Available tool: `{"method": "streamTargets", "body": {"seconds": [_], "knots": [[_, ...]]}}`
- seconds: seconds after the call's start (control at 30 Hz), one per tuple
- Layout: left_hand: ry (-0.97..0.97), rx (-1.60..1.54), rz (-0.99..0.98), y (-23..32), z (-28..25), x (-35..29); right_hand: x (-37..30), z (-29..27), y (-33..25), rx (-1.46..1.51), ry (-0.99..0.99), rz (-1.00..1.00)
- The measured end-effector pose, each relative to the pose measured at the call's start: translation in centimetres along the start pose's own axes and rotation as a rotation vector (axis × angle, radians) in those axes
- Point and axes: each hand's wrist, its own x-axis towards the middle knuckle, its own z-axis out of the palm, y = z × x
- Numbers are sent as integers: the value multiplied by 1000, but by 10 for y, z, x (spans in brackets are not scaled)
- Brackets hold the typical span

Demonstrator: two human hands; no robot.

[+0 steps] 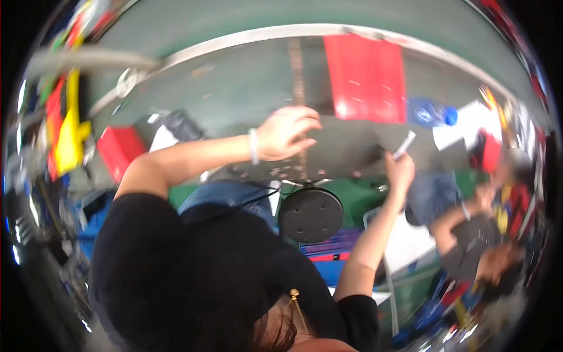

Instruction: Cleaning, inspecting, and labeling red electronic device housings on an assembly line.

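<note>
My left hand (290,134) reaches over the grey-green tabletop (246,88), fingers spread and nothing in them. Small pale and reddish bits lie on the table near its front edge, below that hand. In my right hand (400,171), closed and raised near the table's front edge, is a slim white stick (404,145) with dark marks. It points up and away from the fist; blur hides its exact kind. Just beyond it sits a red plastic bin (366,79), apart from both hands.
A blue-tinted bottle (431,112) lies right of the bin, beside white paper (466,126). At the left are a red box (121,152) and a dark object (180,125). A round black stool (311,215) stands before the table. Another person (478,237) works at the right.
</note>
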Motion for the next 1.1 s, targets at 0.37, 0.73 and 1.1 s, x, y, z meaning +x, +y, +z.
{"method": "streamTargets", "body": {"seconds": [0.37, 0.73, 1.1], "knots": [[185, 494, -478, -65, -85, -142, 36, -6, -41, -216, 203, -128], [79, 395, -1610, -92, -156, -296, -73, 45, -30, 136, -143, -335], [-1021, 43, -826, -55, -234, -141, -138, 34, -128, 618, -451, -371]]}}
